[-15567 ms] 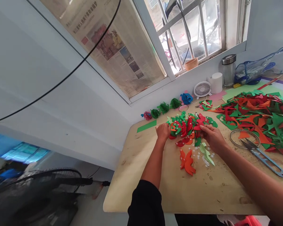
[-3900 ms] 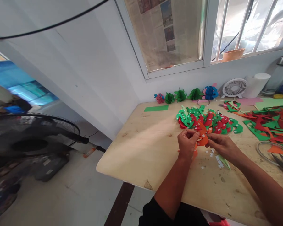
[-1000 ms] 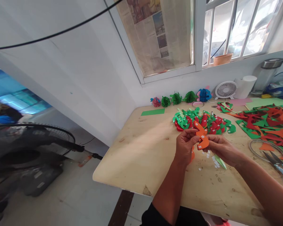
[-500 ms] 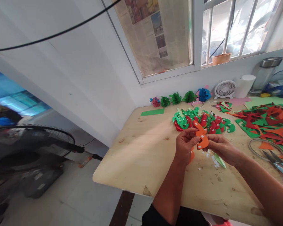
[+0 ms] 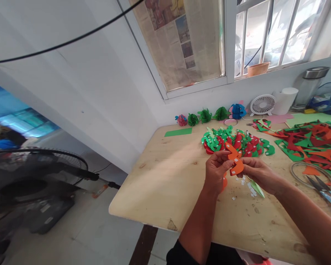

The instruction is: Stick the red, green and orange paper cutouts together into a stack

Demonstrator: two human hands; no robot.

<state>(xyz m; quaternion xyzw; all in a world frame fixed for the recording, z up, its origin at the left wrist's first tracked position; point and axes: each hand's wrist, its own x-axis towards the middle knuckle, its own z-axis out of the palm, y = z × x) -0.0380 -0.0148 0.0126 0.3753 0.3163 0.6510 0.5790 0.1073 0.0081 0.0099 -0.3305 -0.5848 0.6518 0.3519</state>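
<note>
An orange paper cut-out point(image 5: 238, 166) with small white squares on it is held up over the table between both hands. My left hand point(image 5: 218, 170) pinches its left side between thumb and fingers. On the right edge, the fingertips of my right hand point(image 5: 256, 171) are closed on the same piece. Partly behind my left wrist lies another orange paper piece point(image 5: 224, 182). Beyond the hands is a pile of green and red paper cut-outs point(image 5: 213, 141), many bearing white squares. Beneath my right hand are loose white squares point(image 5: 250, 187) and a pale green folded paper point(image 5: 257, 188).
Scissors point(image 5: 327, 195) and a clear tape roll point(image 5: 313, 176) lie at the right, before a heap of paper scraps point(image 5: 317, 138). Along the wall stand several folded-paper figures point(image 5: 205, 115), a small white fan point(image 5: 263, 105) and a glass bottle point(image 5: 309, 88). A green strip point(image 5: 178, 132) lies farther left.
Hardly anything differs. Both hands keep their grip on the orange cut-out in nearly the same place, and the view has shifted very slightly.
</note>
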